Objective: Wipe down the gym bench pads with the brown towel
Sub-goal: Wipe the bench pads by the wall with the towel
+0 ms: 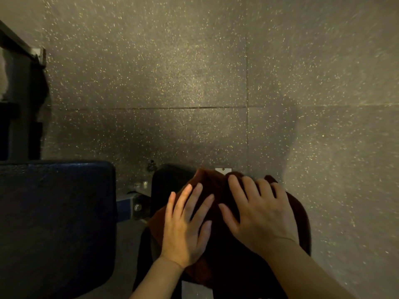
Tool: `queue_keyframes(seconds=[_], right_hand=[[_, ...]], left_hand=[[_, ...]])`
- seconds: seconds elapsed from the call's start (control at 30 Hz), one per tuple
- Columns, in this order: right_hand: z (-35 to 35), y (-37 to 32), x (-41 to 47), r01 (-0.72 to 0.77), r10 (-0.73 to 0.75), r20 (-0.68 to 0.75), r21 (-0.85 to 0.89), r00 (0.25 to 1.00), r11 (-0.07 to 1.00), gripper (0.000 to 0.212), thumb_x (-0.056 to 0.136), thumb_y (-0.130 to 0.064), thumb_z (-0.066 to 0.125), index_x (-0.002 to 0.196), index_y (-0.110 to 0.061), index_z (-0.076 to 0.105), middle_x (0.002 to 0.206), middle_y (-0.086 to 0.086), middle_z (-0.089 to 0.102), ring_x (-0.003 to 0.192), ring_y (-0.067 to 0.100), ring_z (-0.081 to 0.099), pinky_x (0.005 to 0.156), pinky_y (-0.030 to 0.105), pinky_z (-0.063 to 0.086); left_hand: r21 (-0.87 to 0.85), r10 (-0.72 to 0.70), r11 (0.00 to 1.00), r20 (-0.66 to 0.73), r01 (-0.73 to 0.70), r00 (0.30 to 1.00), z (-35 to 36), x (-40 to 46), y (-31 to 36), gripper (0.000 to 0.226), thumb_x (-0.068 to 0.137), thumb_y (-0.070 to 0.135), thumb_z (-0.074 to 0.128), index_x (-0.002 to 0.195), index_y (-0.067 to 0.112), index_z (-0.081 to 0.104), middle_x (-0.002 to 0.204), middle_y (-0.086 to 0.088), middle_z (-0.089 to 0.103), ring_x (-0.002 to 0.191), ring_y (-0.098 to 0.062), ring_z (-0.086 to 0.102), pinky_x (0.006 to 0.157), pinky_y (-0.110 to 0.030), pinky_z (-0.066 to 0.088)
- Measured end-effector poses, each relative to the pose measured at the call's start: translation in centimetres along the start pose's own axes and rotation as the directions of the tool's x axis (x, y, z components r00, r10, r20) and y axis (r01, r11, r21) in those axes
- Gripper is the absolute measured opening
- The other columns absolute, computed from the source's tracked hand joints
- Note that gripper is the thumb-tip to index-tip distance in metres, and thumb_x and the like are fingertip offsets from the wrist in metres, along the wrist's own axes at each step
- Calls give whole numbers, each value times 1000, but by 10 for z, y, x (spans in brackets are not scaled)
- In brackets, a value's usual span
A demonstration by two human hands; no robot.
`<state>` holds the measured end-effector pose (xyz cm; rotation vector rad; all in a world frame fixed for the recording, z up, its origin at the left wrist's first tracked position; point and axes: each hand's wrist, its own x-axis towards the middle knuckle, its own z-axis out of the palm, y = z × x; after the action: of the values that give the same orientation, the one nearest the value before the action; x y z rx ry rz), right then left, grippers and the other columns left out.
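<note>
Head view: the towel [218, 190] is spread over a small dark pad [170, 182] at near centre, and is pressed down by both hands. Flat on its left part lies the left hand [185, 225], fingers straight and slightly spread; the right hand [259, 214] is laid on its right part with fingers nearly straight, nothing being gripped by either. A larger blue pad [56, 223] is seen to the left, apart from the towel and joined by a bolted bracket [138, 207]. Speckled floor [194, 72] fills the far scene. The wiping step is judged to be in hand on the small pad, with the blue pad seemingly not yet reached. For the next move, steady downward pressure and a sweep across the pad would be called for, then a shift leftward. No containers are seen.
</note>
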<state>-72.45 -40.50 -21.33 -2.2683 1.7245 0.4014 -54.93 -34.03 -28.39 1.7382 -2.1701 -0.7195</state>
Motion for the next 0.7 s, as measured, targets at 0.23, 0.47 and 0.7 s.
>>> queue_keyframes(seconds=[0.23, 0.47, 0.7], right_hand=[[2, -16, 4, -101, 100, -60, -17, 993, 995, 50, 97, -42, 34, 122, -10, 63, 103, 15, 67, 88, 37, 62, 80, 48, 45], [16, -58, 40, -137, 134, -38, -56, 990, 989, 46, 100, -39, 30, 111, -10, 63, 92, 12, 64, 80, 32, 59, 78, 46, 44], [30, -83, 64, -133, 128, -127, -31, 984, 991, 39, 101, -35, 31, 92, -13, 62, 80, 9, 60, 70, 28, 55, 70, 43, 43]], left_hand=[[-111, -83, 990, -9, 81, 997, 1, 22, 7, 48, 105, 40, 24, 151, 27, 30, 161, 1, 24, 152, -19, 15, 124, -41, 3], [-107, 104, 989, -4, -104, 995, -12, 52, -61, 49, 92, 33, 42, 140, 24, 43, 143, 0, 45, 140, -22, 37, 122, -42, 11], [-197, 139, 971, -4, -137, 990, -16, 73, -88, 32, 89, 29, 42, 117, 17, 53, 113, -4, 63, 103, -24, 58, 93, -43, 43]])
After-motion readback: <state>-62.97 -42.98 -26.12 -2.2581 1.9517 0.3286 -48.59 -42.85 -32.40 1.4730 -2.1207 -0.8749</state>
